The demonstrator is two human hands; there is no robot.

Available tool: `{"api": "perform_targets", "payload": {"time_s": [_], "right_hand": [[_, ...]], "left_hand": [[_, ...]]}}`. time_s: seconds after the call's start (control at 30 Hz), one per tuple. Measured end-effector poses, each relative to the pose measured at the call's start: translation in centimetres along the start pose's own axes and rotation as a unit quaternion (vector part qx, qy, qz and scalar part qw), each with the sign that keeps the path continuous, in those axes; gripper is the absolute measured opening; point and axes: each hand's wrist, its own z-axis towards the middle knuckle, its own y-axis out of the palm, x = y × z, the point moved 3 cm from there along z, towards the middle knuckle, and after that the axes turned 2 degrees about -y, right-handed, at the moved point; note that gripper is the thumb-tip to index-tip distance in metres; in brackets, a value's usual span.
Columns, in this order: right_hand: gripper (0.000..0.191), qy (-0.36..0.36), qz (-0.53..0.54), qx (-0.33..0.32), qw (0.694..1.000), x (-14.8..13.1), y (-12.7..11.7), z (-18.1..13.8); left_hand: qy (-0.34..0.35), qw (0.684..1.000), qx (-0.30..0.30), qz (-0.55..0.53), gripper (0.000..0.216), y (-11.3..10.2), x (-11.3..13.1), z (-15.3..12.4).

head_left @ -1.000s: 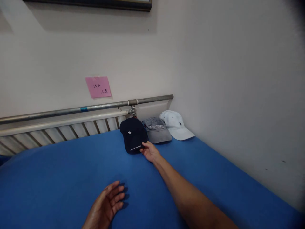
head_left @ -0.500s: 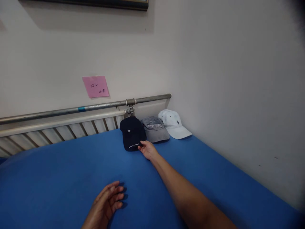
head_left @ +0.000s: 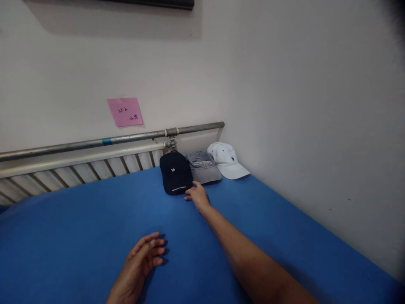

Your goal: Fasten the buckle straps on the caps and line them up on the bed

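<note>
Right hand (head_left: 199, 197) is at black cap (head_left: 174, 171), brim side, fingers parted; left hand (head_left: 139, 262) over blue sheet (head_left: 79, 228), fingers loosely spread.

The left cap (head_left: 175, 173), middle cap (head_left: 203, 165) and right cap (head_left: 228, 161) lie in a row at the far edge of the surface (head_left: 95, 236). The radiator (head_left: 117, 165) is behind the surface, left of the caps; the pipe (head_left: 136, 137) runs above it. The right hand (head_left: 198, 196) is at the left cap's near right edge; the left hand (head_left: 141, 259) is nearer and farther left
</note>
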Motion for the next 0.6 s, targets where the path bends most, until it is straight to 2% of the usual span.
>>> {"api": "perform_targets", "payload": {"time_s": [0.07,0.2,0.3,0.4,0.6], "right_hand": [[0.050,-0.023,-0.072,0.003,0.997,-0.7,-0.5,-0.4],[0.034,-0.098,-0.221,-0.006,0.970,-1.8,-0.6,-1.9],[0.021,-0.167,-0.324,-0.048,0.930,-2.2,0.6,-3.6],[0.019,-0.212,-0.410,-0.094,0.882,-2.2,1.7,-4.7],[0.026,-0.243,-0.535,-0.098,0.803,-2.8,1.8,-4.5]], "left_hand": [[0.003,1.000,-0.004,0.010,0.027,0.0,0.0,-0.1],[0.007,1.000,-0.012,0.021,0.031,0.2,0.1,-0.2],[0.014,0.999,-0.012,0.030,0.036,0.3,0.0,-0.1],[0.014,0.999,-0.013,0.044,0.037,0.3,-0.1,-0.1],[0.018,0.999,-0.014,0.042,0.029,0.7,0.3,-0.2]]}}
